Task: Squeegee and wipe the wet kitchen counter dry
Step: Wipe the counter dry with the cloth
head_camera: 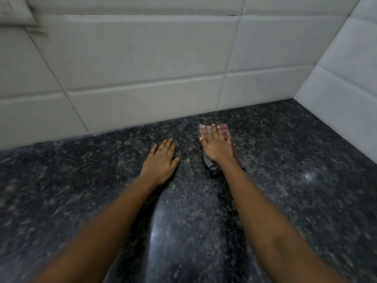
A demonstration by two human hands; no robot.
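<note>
A dark speckled granite counter (285,180) fills the lower half of the view and shines with a wet-looking gloss near the middle front. My right hand (215,147) lies flat with straight fingers on a folded grey and maroon cloth (224,129), pressing it onto the counter not far from the back wall. Part of the cloth sticks out beyond the fingertips and under the wrist. My left hand (161,160) rests flat on the bare counter, fingers straight, a short way left of the cloth. No squeegee is in view.
A white tiled wall (142,78) runs along the back of the counter. A second tiled wall (346,88) meets it at the right and forms a corner. A blurred pale object (18,13) shows at the top left.
</note>
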